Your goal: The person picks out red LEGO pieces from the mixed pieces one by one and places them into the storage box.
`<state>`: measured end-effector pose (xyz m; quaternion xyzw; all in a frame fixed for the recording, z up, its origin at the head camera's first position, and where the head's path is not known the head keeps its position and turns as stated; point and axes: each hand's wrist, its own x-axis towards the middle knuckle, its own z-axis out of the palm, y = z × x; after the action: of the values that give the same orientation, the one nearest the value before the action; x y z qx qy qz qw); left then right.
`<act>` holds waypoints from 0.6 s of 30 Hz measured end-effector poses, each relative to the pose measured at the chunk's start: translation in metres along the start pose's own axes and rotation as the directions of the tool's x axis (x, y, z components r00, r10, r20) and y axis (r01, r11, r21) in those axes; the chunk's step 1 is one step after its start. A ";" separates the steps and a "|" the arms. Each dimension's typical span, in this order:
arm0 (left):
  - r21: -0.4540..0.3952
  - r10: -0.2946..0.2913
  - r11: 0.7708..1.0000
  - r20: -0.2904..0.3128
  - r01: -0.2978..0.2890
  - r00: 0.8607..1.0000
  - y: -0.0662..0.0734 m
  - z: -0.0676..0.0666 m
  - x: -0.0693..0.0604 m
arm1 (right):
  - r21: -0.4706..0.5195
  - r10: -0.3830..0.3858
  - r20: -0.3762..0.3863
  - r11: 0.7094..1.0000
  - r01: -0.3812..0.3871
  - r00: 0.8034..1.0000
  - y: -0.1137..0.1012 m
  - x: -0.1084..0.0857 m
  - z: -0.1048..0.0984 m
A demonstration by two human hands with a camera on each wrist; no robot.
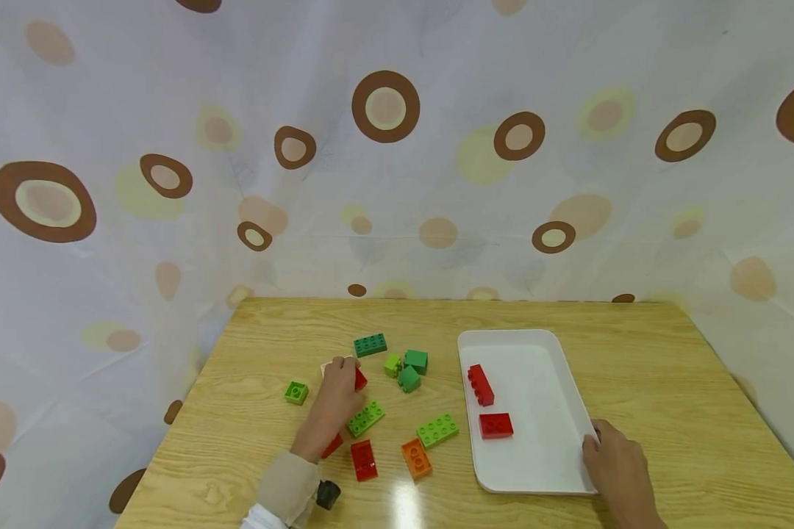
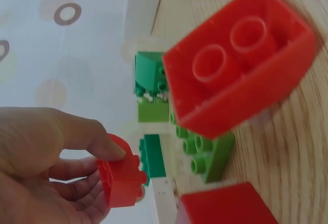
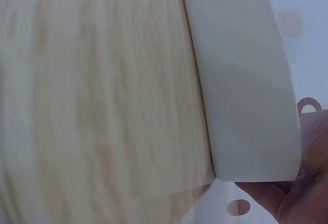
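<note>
Left hand [image 1: 334, 399] pinches a red brick [image 2: 123, 187]; rightward, between both hands, lies the white tray [image 1: 539, 426], long axis running forward, right hand [image 1: 618, 468] gripping its rim.

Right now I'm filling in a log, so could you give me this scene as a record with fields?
Left hand: pinches a red block
Right hand: holds the white tray by its right side
In tray: a narrow red block, a wider red block
Left of tray: an orange block, a dark green block, others
Surface: wooden table
</note>
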<state>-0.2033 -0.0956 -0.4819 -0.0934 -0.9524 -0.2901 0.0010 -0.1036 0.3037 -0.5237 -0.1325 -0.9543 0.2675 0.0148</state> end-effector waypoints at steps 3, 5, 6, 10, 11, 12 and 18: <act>-0.004 0.035 0.999 -0.001 -0.035 0.999 0.010 0.002 -0.001 | 0.000 -0.002 -0.003 1.000 0.002 1.000 0.001 0.000 0.000; -0.004 0.064 0.998 -0.001 -0.064 0.998 0.016 0.003 -0.002 | 0.000 0.000 0.000 1.000 0.000 1.000 0.001 0.001 0.000; -0.010 0.078 0.997 -0.001 -0.078 0.997 0.018 0.005 -0.002 | 0.000 0.000 0.000 1.000 0.000 1.000 0.001 0.001 0.000; -0.036 0.111 0.993 -0.003 -0.111 0.994 0.025 0.008 -0.002 | 0.001 -0.002 -0.006 1.000 0.002 1.000 0.001 0.001 0.001; -0.041 0.118 0.992 -0.005 -0.118 0.993 0.026 0.009 -0.002 | 0.001 -0.002 -0.007 1.000 0.002 1.000 0.001 0.001 0.001; -0.041 0.124 0.991 -0.006 -0.124 0.992 0.027 0.010 -0.001 | 0.001 -0.004 -0.009 1.000 0.004 1.000 0.001 0.001 0.001; -0.061 0.171 0.983 -0.009 -0.172 0.985 0.040 0.014 -0.002 | -0.011 -0.002 -0.009 1.000 0.002 1.000 0.001 0.001 0.001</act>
<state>-0.1935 -0.0553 -0.4714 -0.1745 -0.9314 -0.3185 0.0251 -0.1039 0.3044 -0.5247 -0.1328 -0.9558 0.2616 0.0186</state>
